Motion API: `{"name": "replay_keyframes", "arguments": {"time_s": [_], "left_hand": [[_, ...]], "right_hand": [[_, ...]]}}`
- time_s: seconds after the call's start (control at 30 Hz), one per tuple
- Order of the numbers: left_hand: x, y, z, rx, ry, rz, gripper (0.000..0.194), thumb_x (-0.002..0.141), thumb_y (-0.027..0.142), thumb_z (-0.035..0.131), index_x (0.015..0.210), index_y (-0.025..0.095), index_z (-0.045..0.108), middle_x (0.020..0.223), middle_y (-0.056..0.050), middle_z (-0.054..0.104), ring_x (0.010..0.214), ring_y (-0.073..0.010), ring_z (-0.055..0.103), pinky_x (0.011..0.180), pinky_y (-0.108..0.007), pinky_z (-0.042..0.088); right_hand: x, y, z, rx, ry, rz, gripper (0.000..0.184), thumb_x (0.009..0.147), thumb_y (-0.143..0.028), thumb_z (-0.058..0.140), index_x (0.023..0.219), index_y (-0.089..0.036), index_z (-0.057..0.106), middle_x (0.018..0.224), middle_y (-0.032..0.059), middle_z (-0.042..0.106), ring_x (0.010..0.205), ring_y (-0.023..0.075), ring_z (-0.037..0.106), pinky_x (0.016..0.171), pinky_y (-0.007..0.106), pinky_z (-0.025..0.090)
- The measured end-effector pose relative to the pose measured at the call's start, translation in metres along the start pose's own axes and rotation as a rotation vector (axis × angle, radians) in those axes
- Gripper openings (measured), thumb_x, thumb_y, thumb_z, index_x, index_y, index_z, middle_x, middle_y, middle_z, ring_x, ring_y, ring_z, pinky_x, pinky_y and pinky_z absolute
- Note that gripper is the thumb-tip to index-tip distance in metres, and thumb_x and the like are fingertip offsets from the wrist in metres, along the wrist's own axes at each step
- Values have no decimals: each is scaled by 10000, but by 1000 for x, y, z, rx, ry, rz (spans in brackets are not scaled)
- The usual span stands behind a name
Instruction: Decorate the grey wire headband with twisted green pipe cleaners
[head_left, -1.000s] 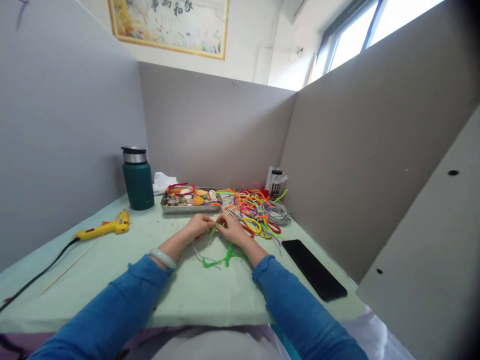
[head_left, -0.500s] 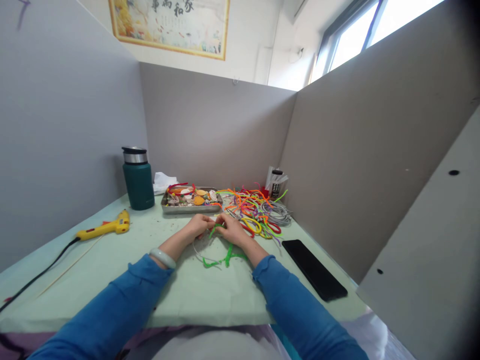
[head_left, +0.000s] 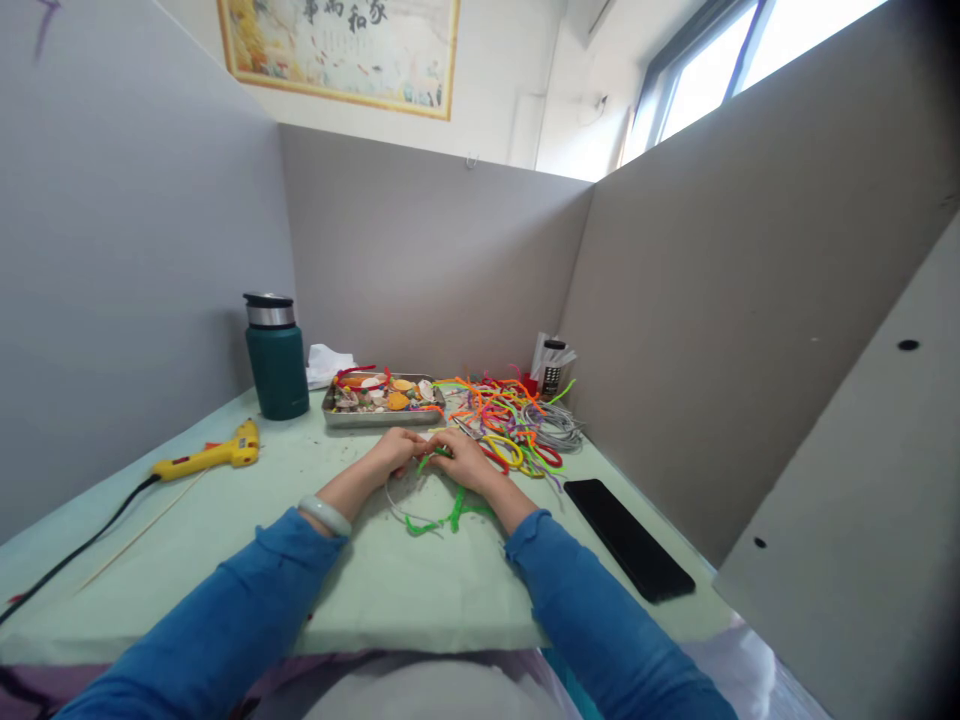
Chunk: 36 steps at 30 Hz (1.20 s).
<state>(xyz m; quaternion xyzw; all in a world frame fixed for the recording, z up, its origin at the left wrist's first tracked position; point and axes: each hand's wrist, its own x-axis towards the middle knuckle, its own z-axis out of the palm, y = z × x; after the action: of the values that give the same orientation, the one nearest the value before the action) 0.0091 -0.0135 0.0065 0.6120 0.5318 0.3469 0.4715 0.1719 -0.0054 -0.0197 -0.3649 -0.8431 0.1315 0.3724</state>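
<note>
Over the middle of the table [head_left: 420, 590], my left hand [head_left: 397, 452] and my right hand [head_left: 459, 458] meet at the fingertips. Both are closed in a pinch. A green pipe cleaner [head_left: 424, 461] shows between them, its short end poking out below the fingers. From under my left hand a thin pale wire [head_left: 391, 500] curves down in a loop toward the table. Green fuzzy pieces [head_left: 455, 512] are joined to this loop at its lower side, near my right wrist. Exactly how the fingers wrap the strand is hidden.
Beyond my hands stands a metal tray [head_left: 382, 420] of shells. Tangled colourful pipe cleaners [head_left: 502, 410] lie right of it. A yellow glue gun [head_left: 214, 457] and green bottle [head_left: 276, 360] are at left, a black phone [head_left: 628, 540] at right. Grey partitions [head_left: 427, 250] enclose the table.
My right fingers have shifted slightly around the green pipe cleaner, and its visible part between the hands has changed shape a little. My left hand and everything else stay in place.
</note>
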Motion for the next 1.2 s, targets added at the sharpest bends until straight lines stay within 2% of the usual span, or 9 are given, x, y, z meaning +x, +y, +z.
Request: {"name": "replay_keyframes", "arguments": {"time_s": [0.33, 0.77, 1.2], "left_hand": [[4, -4, 0, -11, 1, 0, 287, 670, 404, 670, 708, 136, 572, 383, 78, 370, 291, -38, 217, 342, -225, 185], [4, -4, -2, -17, -2, -3, 262, 678, 378, 669, 702, 134, 576, 353, 91, 308, 299, -44, 221, 344, -216, 182], [8, -8, -2, 4, 2, 7, 161, 679, 262, 621, 734, 111, 618, 376, 82, 337, 307, -41, 210, 340, -213, 197]], "right_hand": [[-2, -4, -2, -10, -5, 11, 148, 746, -150, 607, 880, -203, 641, 929, 33, 566, 850, 156, 521, 778, 282, 402], [-3, -6, -5, 40, -41, -61, 188, 765, -131, 573, 924, -206, 638, 1007, 43, 539, 923, 165, 518, 846, 307, 408], [0, 4, 2, 25, -55, -83, 212, 747, -70, 584, 879, -218, 658, 996, 29, 502, 907, 152, 510, 829, 291, 413]]}}
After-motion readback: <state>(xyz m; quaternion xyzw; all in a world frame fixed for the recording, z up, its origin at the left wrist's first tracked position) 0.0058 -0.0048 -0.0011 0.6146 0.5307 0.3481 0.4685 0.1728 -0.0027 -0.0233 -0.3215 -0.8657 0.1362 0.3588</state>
